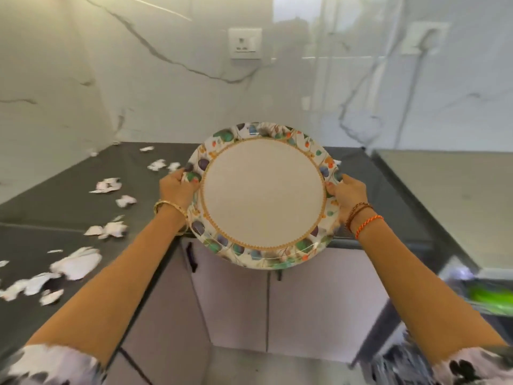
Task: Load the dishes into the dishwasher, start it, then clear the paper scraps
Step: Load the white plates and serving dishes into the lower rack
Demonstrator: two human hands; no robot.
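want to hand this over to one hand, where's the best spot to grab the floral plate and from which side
Grip the patterned rim of the plate, not the flat cream centre. It is tilted face-up towards the camera, its near edge over the counter edge. The left hand and right hand already hold opposite sides, so probably come from the right side, thumb on top and fingers beneath.

Paper scraps (75, 263) litter left counter (138, 173) (right side seemingly bare).

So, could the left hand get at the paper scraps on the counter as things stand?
Probably not yet: the left hand and right hand both grip the floral plate. The paper scraps lie uncovered on the dark counter.
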